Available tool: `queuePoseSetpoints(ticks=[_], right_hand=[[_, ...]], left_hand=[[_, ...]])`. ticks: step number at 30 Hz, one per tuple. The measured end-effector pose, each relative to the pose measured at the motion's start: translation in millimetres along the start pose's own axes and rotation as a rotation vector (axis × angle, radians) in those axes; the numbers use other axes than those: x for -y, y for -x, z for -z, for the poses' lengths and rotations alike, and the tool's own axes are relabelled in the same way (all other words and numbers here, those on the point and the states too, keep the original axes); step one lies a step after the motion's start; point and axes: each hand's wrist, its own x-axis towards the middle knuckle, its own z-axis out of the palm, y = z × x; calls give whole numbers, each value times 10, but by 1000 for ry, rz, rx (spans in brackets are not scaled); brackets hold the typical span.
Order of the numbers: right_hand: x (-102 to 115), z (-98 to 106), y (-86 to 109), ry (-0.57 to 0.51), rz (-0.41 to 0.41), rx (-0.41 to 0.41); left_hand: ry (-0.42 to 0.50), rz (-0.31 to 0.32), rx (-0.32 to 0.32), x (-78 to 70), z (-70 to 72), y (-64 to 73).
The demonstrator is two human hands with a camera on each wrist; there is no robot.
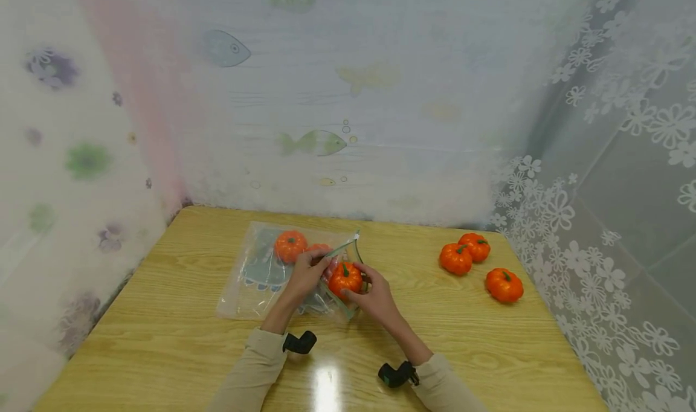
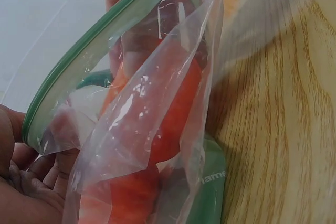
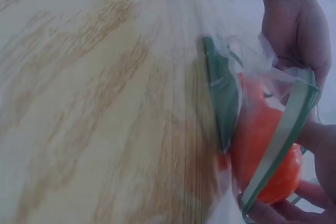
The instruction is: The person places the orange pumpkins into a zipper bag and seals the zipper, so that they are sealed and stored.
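Note:
A clear zip bag (image 1: 234, 294) with a green-edged mouth lies on the table, its mouth held apart toward the right. My left hand (image 1: 304, 276) pinches the bag at this green edge (image 2: 79, 53). Between the thumb and fingers of my right hand (image 1: 379, 298) is a small orange toy pumpkin (image 1: 338, 279) with a green stem, gripped within the bag's mouth. Through the plastic, the right wrist view shows the pumpkin's orange side (image 3: 257, 145). Deeper in the bag are another pumpkin (image 1: 290, 246) and part of an orange one (image 1: 318, 247), partly behind the left hand.
Three more orange pumpkins sit at the table's right: two close together, a front one (image 1: 455, 259) and a rear one (image 1: 475, 247), and one (image 1: 504, 286) nearer the right edge. Patterned curtains (image 1: 348, 176) stand behind and beside the wooden table (image 1: 179, 339).

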Motion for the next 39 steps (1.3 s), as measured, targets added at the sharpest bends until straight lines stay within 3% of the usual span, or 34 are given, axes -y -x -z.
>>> queuePoseSetpoints(ticks=[5, 16, 25, 33, 39], right_hand=[[-20, -48, -50, 42, -1, -34], [52, -114, -97, 136, -27, -25], [24, -82, -103, 95, -10, 43], [81, -109, -125, 71, 35, 13], [90, -152, -145, 57, -4, -9]], left_hand=[[-34, 9, -5, 10, -9, 1], [-27, 29, -10, -64, -44, 13], [-5, 0, -28, 30, -33, -16], [-68, 4, -56, 12, -35, -14], [-29, 22, -34, -27, -49, 27]])
